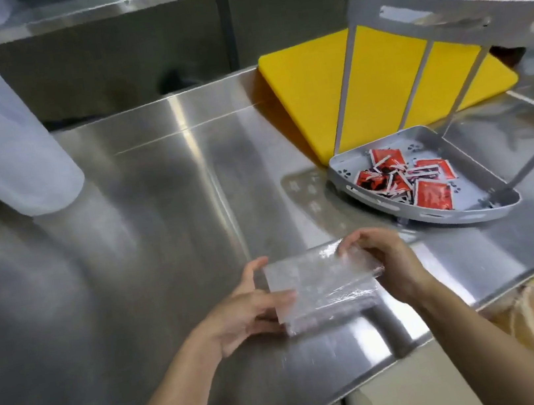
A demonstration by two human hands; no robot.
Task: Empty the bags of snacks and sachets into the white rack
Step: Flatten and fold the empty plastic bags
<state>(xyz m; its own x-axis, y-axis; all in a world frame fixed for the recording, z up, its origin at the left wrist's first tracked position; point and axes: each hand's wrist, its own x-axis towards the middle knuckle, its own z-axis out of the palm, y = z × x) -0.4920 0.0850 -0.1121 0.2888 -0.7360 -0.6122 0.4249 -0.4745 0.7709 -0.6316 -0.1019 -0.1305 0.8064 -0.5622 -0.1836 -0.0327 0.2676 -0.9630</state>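
Just above the near edge of the steel worktop (157,218), you hold a clear plastic bag (326,283) between both hands. It is up off the surface, to the left of the white rack (403,13) and short of it. Your left hand (243,306) has its grip clamped on the bag's near left edge, thumb on top and fingers beneath. Your right hand (385,261) pinches the far right corner with curled fingers. The bag looks flat and creased, and I cannot tell whether any sachets are inside it. The rack's lower tray (340,170) holds a loose heap of red sachets (404,178). Its upper tier carries pale wrapped packets too blurred to name. From that, I judge the emptying to be well along, with this bag either spent or about to be tipped. Your next move calls for a check first: feel along the film for anything inside and find the open mouth. If there is something in it, carry the bag right, over the near rim of the lower tray, and tip it with the mouth low so the contents drop inside the wall and not onto the worktop. Mind the thin uprights between the tiers, since a loose corner of film could catch on them. If the bag is empty, lay it down well apart from the rack and from the yellow board (304,92) behind it.
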